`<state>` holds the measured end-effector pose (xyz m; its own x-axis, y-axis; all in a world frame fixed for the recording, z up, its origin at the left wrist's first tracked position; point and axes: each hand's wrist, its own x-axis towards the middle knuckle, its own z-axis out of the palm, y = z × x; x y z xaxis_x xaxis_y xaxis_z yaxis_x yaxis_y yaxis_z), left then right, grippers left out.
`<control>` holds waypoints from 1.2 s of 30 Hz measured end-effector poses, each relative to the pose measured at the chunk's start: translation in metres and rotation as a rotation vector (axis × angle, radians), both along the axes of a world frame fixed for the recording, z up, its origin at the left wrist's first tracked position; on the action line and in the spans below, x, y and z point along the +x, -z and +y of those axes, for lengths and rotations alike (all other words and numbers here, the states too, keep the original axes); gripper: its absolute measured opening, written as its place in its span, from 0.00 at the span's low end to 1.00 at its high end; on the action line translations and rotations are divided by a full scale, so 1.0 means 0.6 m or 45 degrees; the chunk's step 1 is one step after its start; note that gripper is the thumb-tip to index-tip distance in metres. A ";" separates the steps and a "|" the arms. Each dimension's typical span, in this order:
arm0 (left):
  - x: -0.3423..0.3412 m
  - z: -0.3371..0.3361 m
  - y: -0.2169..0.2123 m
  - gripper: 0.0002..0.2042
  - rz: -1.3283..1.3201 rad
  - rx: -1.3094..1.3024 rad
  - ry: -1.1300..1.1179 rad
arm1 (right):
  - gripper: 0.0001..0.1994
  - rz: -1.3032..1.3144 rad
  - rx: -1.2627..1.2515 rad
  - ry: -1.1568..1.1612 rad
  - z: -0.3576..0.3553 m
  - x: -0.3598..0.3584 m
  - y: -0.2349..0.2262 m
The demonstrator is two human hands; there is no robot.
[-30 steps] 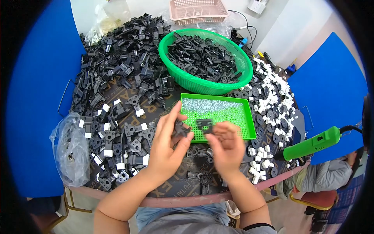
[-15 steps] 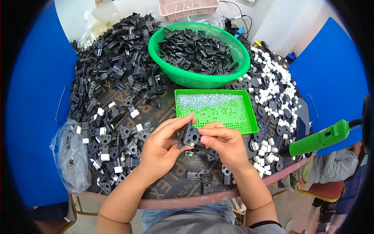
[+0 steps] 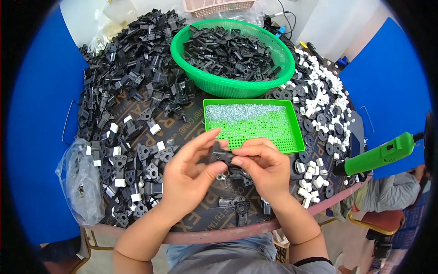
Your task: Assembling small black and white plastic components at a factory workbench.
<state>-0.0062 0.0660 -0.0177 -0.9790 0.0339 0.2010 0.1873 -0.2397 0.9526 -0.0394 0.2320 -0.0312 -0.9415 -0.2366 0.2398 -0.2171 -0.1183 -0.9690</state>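
Observation:
Above the near middle of the table I hold a small black plastic bracket (image 3: 221, 155) between both hands. My left hand (image 3: 188, 171) curls round its left side, the index finger raised behind and the thumb below. The thumb and fingers of my right hand (image 3: 268, 170) pinch its right end. My fingers hide part of the bracket. More black brackets (image 3: 241, 208) lie on the table below my hands. Just beyond my hands is a bright green perforated tray (image 3: 299, 145) with small silvery screws (image 3: 242, 111) along its far side.
A large green basket (image 3: 219, 85) full of black parts stands behind the tray. Black parts (image 3: 132, 68) heap up at left, with a clear plastic bag (image 3: 82, 187) at the edge. White pieces (image 3: 315, 100) and black discs (image 3: 306, 142) cover the right. A green power screwdriver (image 3: 378, 155) hangs at right.
The bracket has been turned between my fingers, so its broad face with holes no longer faces up toward me. Both hands stay near the same place.

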 end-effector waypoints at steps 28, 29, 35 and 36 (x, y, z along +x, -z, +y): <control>0.010 -0.001 0.009 0.13 -0.231 0.112 0.227 | 0.12 0.127 1.673 0.979 0.163 0.040 0.023; 0.009 -0.001 0.009 0.13 -0.257 0.162 0.254 | 0.11 0.135 1.689 0.956 0.168 0.035 0.032; 0.004 0.001 0.004 0.14 -0.322 0.158 0.266 | 0.10 0.379 1.510 0.913 0.149 0.044 -0.011; 0.004 0.000 0.004 0.13 -0.322 0.241 0.284 | 0.11 0.360 1.106 0.742 0.125 0.043 -0.029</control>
<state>-0.0037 0.0661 -0.0199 -0.9712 0.2370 -0.0225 -0.1242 -0.4240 0.8971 -0.0133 0.3069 -0.0136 -0.9012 0.0354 0.4320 -0.2463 0.7782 -0.5776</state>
